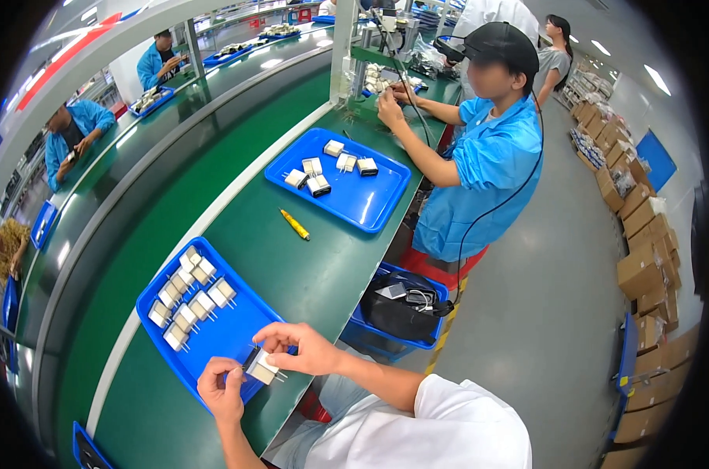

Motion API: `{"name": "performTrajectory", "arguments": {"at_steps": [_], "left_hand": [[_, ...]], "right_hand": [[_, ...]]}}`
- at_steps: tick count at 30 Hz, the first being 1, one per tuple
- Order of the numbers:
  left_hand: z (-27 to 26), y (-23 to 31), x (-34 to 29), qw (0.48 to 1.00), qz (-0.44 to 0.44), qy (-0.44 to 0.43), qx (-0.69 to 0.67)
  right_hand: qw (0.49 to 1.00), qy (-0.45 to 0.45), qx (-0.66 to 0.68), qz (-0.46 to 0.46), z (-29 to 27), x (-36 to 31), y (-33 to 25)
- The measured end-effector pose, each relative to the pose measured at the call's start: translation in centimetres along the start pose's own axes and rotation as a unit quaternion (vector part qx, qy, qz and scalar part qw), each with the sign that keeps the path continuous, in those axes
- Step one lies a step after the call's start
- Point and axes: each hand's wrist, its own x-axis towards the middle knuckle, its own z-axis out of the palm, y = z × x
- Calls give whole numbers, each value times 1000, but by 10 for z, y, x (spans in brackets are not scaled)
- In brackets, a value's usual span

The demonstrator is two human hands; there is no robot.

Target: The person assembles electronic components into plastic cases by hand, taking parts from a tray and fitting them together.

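Observation:
Over the near edge of a blue tray [237, 309], both my hands hold a white plug charger [264, 367] with metal prongs and a dark end. My left hand [222, 388] pinches it from the left, at the dark end. From the right, my right hand [301, 349] has its thumb and fingers closed on the top. Whether the held piece is one charger or two pressed together, I cannot tell. Several more white plug chargers [186, 316] lie in rows in the tray's far left part, prongs showing.
A yellow pen-like tool [294, 224] lies on the green bench [245, 242]. Beyond is another blue tray [362, 215] with several chargers. A co-worker in blue [495, 148] sits at the right, handling something. A blue bin [417, 344] with cables stands below the bench edge.

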Motion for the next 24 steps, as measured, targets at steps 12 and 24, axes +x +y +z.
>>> {"name": "performTrajectory", "arguments": {"at_steps": [12,24], "left_hand": [[-9,0,-7,997,6,34,62],[-7,0,0,998,-2,36,54]], "right_hand": [[1000,12,-17,-16,5,-1,0],[991,91,100,9,1,-4,4]]}}
